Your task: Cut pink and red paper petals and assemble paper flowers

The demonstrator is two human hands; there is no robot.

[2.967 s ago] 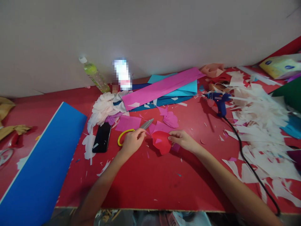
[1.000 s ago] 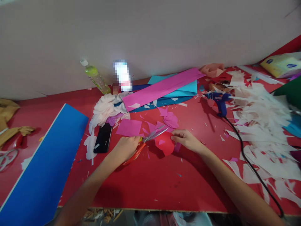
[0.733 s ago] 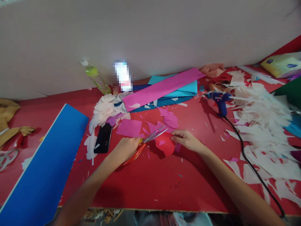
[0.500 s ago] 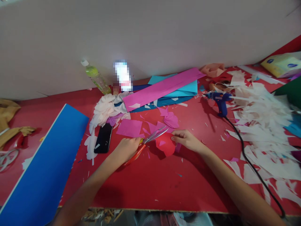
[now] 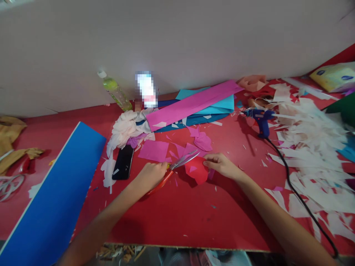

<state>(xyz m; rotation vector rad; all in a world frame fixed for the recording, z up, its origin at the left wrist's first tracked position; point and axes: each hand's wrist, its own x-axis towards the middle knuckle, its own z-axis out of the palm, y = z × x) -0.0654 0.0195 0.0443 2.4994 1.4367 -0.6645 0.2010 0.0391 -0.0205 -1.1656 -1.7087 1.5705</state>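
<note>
My left hand [image 5: 153, 175] is closed round the handles of a pair of scissors [image 5: 164, 181], which have orange-red grips. Their metal blades point up and to the right, slightly apart, at the top edge of a rounded piece of red paper [image 5: 197, 173]. Pinched between thumb and fingers of my right hand [image 5: 219, 164] is the right edge of that red paper. A small pink scrap shows against the red piece. Just beyond the blades lie a pink paper square [image 5: 154, 150] and a pink petal-shaped piece [image 5: 202, 141].
Behind are folded pink crepe paper [image 5: 191, 105], a bottle [image 5: 118, 92] and a blurred lit screen [image 5: 146, 88]. A black phone [image 5: 122, 162] and blue board [image 5: 59, 192] lie left. On the right are a blue glue gun [image 5: 260, 120], its cord, and white paper strips [image 5: 313, 147].
The view has shifted very slightly. Both hands, the scissors and the red paper keep nearly the same positions, with the scissor blades a little differently angled at most.
</note>
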